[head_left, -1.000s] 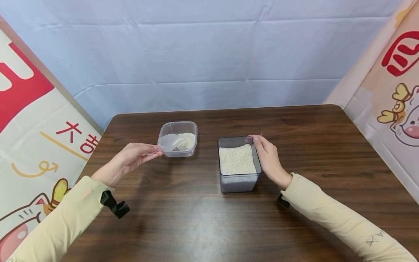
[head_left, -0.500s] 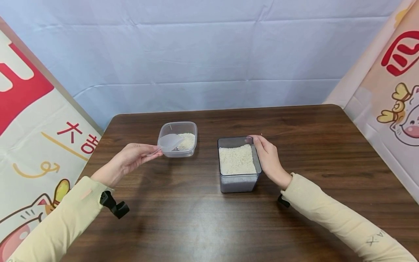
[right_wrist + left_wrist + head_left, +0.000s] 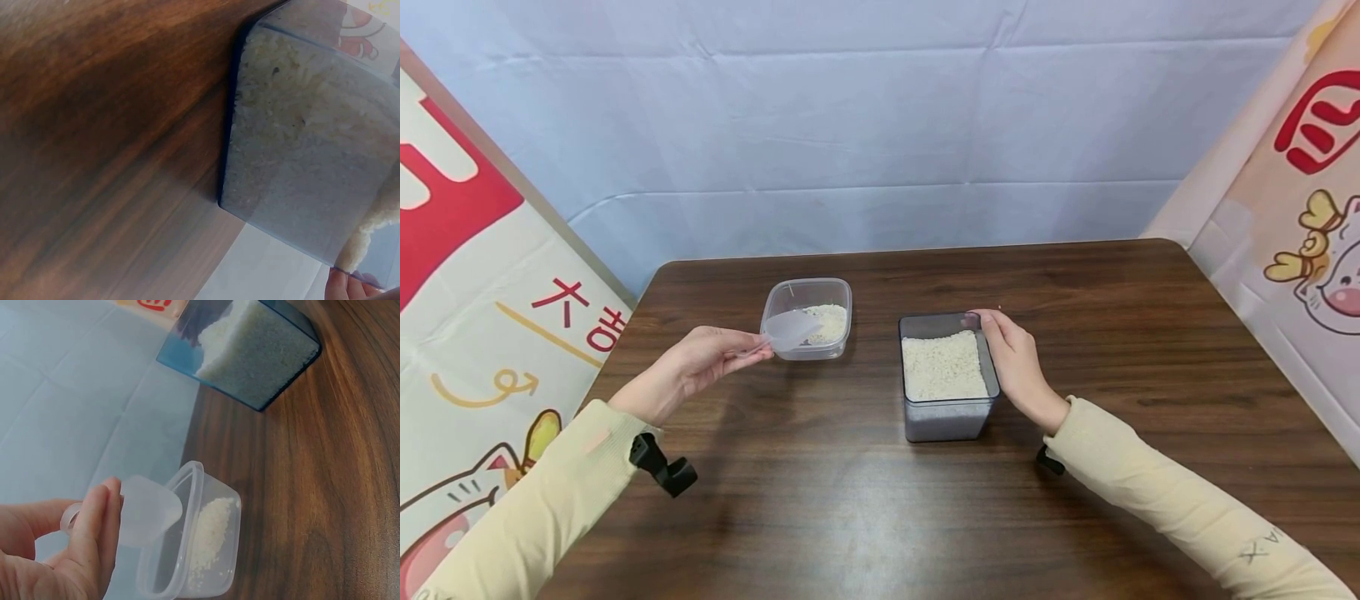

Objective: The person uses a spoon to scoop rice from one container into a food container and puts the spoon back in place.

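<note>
My left hand point(image 3: 711, 354) pinches the handle of a translucent plastic scoop point(image 3: 786, 331). The scoop is tilted over a clear square food container point(image 3: 801, 290), and no grains show in its bowl in the left wrist view. White rice point(image 3: 212, 537) lies in a small heap on the container's bottom. With my right hand point(image 3: 1013, 358) I grip the right rim of a grey see-through bin point(image 3: 947, 423), thumb at the edge and some fingers behind the wall. Rice point(image 3: 943, 367) fills much of this bin, which stands upright on the table.
Both containers stand on a dark wooden table point(image 3: 865, 500), a gap between them. A pale blue cloth point(image 3: 880, 125) hangs behind its far edge. Printed banners flank the left point(image 3: 490, 250) and right point(image 3: 1300, 250). A dark device point(image 3: 662, 468) is strapped to my left wrist.
The scoop in my left hand has tipped slightly over the clear container, and the grains at its lip a second ago no longer show. My right hand and the bin have stayed still.
</note>
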The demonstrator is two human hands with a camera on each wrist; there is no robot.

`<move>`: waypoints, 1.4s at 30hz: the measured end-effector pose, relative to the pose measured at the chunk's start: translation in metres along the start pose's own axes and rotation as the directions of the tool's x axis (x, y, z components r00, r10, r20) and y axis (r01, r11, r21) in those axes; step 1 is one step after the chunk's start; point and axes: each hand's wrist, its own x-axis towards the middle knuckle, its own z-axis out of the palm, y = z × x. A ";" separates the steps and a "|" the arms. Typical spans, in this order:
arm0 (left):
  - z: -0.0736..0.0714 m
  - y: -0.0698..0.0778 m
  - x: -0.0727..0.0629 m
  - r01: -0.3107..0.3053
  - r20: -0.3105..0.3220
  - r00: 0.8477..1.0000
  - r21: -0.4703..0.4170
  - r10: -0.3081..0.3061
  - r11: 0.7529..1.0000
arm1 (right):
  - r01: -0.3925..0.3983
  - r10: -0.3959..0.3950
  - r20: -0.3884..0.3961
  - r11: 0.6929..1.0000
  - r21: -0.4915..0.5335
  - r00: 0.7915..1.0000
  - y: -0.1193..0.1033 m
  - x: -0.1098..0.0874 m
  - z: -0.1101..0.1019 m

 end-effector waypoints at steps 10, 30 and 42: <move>0.001 0.005 -0.002 0.032 -0.002 0.999 -0.004 -0.032 0.999 | 0.014 -0.014 -0.001 1.000 -0.009 1.000 0.000 -0.001 0.000; 0.010 0.007 -0.005 0.025 0.018 0.999 0.182 -0.029 0.983 | 0.018 -0.018 0.012 1.000 0.015 1.000 -0.002 0.000 -0.002; 0.014 0.005 -0.007 0.011 0.024 1.000 0.217 -0.016 0.976 | 0.029 -0.029 0.005 1.000 0.005 1.000 0.001 -0.001 -0.001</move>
